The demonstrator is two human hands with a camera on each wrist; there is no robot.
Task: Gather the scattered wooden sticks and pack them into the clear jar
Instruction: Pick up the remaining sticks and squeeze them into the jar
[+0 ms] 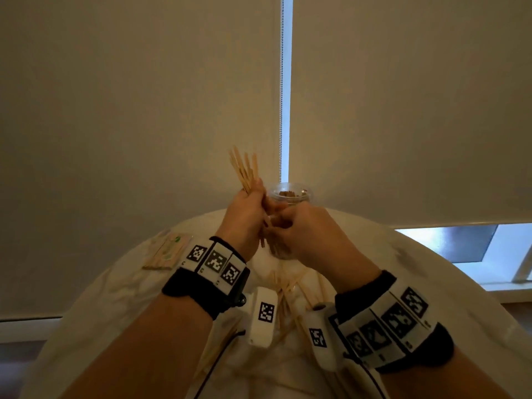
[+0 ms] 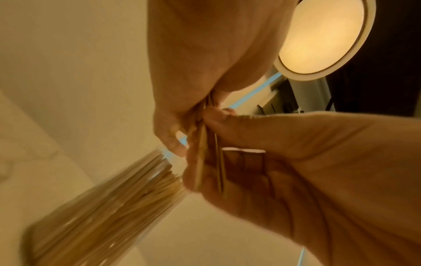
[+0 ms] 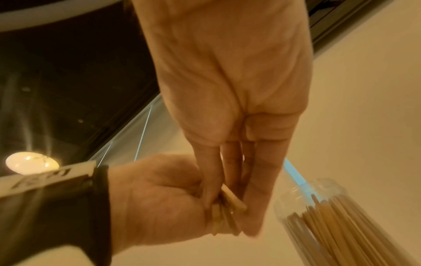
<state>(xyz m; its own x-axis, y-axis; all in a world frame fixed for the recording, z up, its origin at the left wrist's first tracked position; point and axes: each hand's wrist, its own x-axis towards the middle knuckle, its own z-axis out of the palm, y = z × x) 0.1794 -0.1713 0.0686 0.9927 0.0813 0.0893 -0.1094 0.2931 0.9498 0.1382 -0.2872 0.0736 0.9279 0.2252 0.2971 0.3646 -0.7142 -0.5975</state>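
Note:
My left hand (image 1: pixel 244 217) grips a bundle of wooden sticks (image 1: pixel 244 171) upright above the table, their tops fanning out. My right hand (image 1: pixel 302 228) meets it from the right and pinches the bundle's lower ends (image 3: pixel 230 203) between thumb and fingers (image 2: pixel 205 180). Just behind both hands stands the clear jar (image 1: pixel 288 194), open at the top and packed with sticks (image 3: pixel 337 225). It shows beside the hands in the left wrist view too, as the jar (image 2: pixel 102 207). More loose sticks (image 1: pixel 288 286) lie scattered on the cloth below my wrists.
A round table under a white crumpled cloth (image 1: pixel 115 298) carries everything. A flat packet of sticks (image 1: pixel 167 251) lies at the left. Roller blinds (image 1: pixel 144 110) and a window sill close off the far side.

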